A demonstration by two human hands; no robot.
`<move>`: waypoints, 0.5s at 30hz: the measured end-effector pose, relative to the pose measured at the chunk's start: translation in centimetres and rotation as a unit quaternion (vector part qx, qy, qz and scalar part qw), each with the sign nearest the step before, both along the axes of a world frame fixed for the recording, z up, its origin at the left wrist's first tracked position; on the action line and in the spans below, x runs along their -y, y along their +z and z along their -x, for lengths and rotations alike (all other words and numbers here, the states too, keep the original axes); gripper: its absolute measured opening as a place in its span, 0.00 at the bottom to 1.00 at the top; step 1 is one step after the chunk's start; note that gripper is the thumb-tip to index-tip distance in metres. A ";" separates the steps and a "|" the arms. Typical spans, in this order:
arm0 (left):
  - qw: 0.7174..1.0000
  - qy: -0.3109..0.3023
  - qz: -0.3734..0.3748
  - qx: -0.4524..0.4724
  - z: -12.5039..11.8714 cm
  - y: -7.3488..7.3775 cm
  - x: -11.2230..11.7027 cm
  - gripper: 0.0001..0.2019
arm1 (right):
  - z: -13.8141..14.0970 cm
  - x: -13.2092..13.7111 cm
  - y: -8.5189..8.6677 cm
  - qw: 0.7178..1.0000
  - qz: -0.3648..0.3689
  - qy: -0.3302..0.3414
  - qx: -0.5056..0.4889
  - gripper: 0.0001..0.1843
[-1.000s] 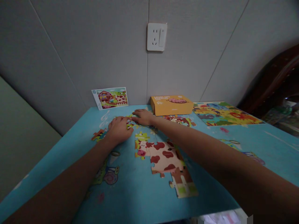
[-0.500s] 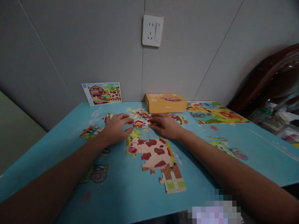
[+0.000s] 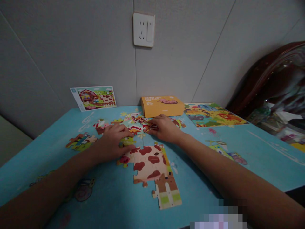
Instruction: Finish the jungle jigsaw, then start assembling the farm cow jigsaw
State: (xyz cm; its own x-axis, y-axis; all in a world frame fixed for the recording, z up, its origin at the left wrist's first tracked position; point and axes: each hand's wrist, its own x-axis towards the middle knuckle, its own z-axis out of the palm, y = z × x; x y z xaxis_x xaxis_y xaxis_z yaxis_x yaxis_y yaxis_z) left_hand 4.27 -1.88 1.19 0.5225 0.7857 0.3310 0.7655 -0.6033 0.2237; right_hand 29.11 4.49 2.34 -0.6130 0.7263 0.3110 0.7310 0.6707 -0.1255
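Note:
My left hand [image 3: 114, 139] rests low over the table, fingers spread and thumb apart, with nothing seen in its grip. Its thumb is beside the head of a joined cow section [image 3: 152, 160] of a jigsaw puzzle, partly covering it. Beyond its fingertips lies a joined section with a red-and-white barn roof [image 3: 134, 129]. My right hand [image 3: 165, 128] has its fingers curled at the right end of that section, pinching a small red-edged puzzle piece [image 3: 152, 127] mostly hidden by the fingers. Other puzzle pieces [image 3: 82, 140] lie left of my left hand.
An orange puzzle box [image 3: 163, 106] stands against the wall, behind my right hand. A farm picture card [image 3: 95, 98] leans at the back left. A finished-looking animal puzzle [image 3: 214, 114] lies at the back right. The blue table [image 3: 111, 197] has printed cartoon figures.
My left hand has drawn back from the barn section toward the cow's head. My right hand stays at the barn section. The whole view has turned slightly right.

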 end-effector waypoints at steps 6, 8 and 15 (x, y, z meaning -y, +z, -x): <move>0.998 -0.038 0.045 -0.004 0.2 0.5 0.2 0.17 | -0.2 1.7 2.6 0.998 0.034 0.052 -0.004 0.14; 0.998 -0.046 0.042 -0.005 0.2 0.6 0.2 0.17 | -0.2 2.6 3.2 0.990 0.087 0.097 0.045 0.18; 0.996 -0.071 0.049 0.003 0.0 0.8 0.3 0.15 | 0.6 3.9 3.1 0.969 0.185 0.133 0.091 0.17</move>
